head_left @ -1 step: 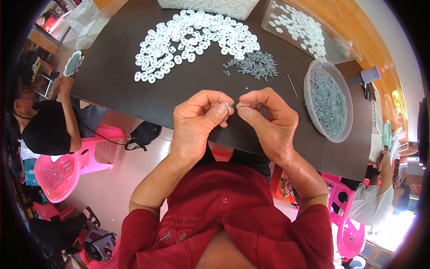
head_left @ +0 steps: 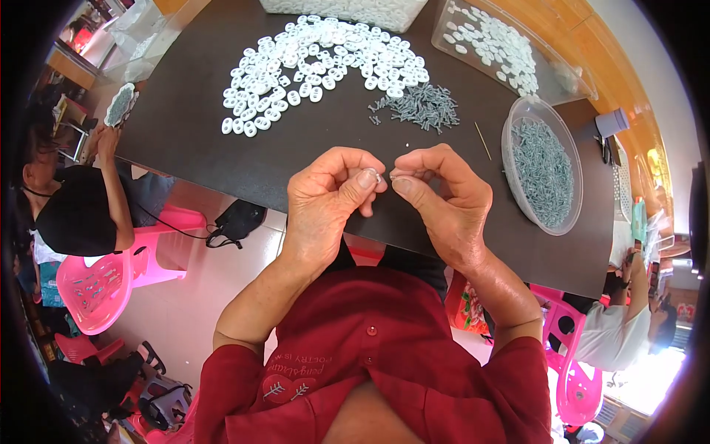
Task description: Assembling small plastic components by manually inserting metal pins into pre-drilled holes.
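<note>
Above the table's near edge, my left hand point(head_left: 331, 182) pinches a small white plastic piece point(head_left: 378, 177) between thumb and index finger. It resembles the white two-holed ovals on the table, but the fingers cover most of it. Just to its right, my right hand point(head_left: 448, 198) has thumb and forefinger pressed together on something tiny, too hidden to name. The fingertips of both hands nearly meet. Beyond them lie a wide arc of white two-holed oval pieces point(head_left: 316, 94) and a small heap of grey screw-like pins point(head_left: 427, 108).
At right stands a clear round tub point(head_left: 510, 172) of grey pins, near a thin stick point(head_left: 482, 140). Behind it is a clear box point(head_left: 577, 87) holding white ovals; another white-filled container point(head_left: 344, 11) sits at the back. People work on both sides, by pink chairs point(head_left: 96, 296).
</note>
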`<state>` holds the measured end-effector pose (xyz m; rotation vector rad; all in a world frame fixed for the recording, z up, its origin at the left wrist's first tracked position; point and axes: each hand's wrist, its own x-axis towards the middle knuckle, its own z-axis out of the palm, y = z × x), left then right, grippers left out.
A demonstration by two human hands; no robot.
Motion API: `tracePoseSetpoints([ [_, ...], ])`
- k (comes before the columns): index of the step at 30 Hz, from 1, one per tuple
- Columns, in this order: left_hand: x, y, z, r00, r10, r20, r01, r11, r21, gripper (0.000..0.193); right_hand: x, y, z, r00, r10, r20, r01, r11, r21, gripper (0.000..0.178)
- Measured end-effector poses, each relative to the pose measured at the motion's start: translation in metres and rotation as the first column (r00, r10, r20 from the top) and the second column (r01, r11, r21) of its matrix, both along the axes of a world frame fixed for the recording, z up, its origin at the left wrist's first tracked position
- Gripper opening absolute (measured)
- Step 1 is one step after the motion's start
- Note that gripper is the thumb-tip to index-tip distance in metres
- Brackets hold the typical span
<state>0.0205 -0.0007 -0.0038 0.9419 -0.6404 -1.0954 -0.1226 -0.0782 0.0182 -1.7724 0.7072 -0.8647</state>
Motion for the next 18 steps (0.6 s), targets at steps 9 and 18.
tracePoseSetpoints([
  [9, -0.0058, 0.0049, -0.0011, 0.998, 0.008, 0.062, -0.007, 1.000, -0.017, 0.017, 0.0019, 0.0004, 0.0005, 1.000, 0.015, 0.002, -0.015, 0.993, -0.118, 0.017],
  [18, -0.0082, 0.0076, 0.0039, 0.903, 0.101, 0.418, -0.094, 0.995, -0.036, 0.016, 0.0025, 0.0006, -0.0007, 1.000, 0.010, -0.006, -0.011, 0.986, -0.168, 0.017],
])
